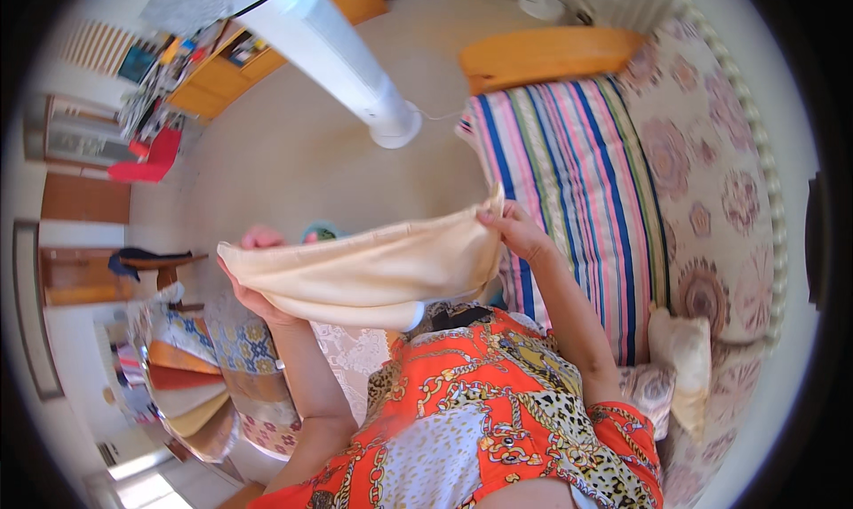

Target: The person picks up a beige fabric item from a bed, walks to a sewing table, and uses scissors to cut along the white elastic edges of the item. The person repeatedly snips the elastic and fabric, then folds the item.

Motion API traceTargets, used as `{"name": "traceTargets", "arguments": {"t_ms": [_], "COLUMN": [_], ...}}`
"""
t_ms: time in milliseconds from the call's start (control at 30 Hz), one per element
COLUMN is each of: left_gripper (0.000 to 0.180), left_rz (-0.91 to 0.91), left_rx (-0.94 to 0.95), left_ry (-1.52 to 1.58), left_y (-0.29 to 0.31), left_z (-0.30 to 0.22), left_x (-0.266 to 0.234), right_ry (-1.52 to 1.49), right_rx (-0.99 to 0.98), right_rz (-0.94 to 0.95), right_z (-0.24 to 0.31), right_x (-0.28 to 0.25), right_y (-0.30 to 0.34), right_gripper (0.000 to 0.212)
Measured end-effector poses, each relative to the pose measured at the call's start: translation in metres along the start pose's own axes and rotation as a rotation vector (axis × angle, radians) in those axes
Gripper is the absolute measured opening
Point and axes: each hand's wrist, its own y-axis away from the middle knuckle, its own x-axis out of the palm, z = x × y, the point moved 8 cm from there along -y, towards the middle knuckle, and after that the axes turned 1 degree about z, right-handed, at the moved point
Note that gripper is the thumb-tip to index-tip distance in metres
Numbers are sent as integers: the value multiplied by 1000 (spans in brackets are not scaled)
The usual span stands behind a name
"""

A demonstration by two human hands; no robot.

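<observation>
A cream-coloured cloth (373,265) with a smooth, slightly shiny surface is stretched sideways in front of my body. My left hand (255,301) grips its left end, with the fingertips showing above the edge and the palm below. At the opposite end, my right hand (519,228) pinches the upper corner between thumb and fingers. The lower edge of the cloth hangs in soft folds above my lap. Whether it is a single sheet or a sewn cover, I cannot tell.
To the right is a sofa with a striped cover (569,189), a wooden armrest (551,58) and a cream cushion (682,362). A tall white column appliance (342,69) stands ahead on the floor. Folded fabrics (191,389) lie at the lower left, and a red chair (151,158) stands farther off.
</observation>
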Motion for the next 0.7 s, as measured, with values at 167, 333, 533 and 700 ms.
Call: {"name": "traceTargets", "arguments": {"t_ms": [167,333,533,700], "left_gripper": [50,49,40,46], "left_rz": [-553,-900,-1336,-1746], "left_rx": [125,214,265,788], "left_ry": [-308,-472,-1397,-1018], "left_y": [36,62,116,209], "left_z": [-113,-175,-252,-171], "left_x": [-128,-229,-336,-376], "right_ry": [-328,-311,87,670], "right_rx": [19,106,-227,-562], "right_rz": [-77,-88,273,1261], "right_z": [71,89,136,78], "right_x": [78,131,291,421], "right_y": [-84,-164,-146,-82], "right_gripper": [29,31,26,28]}}
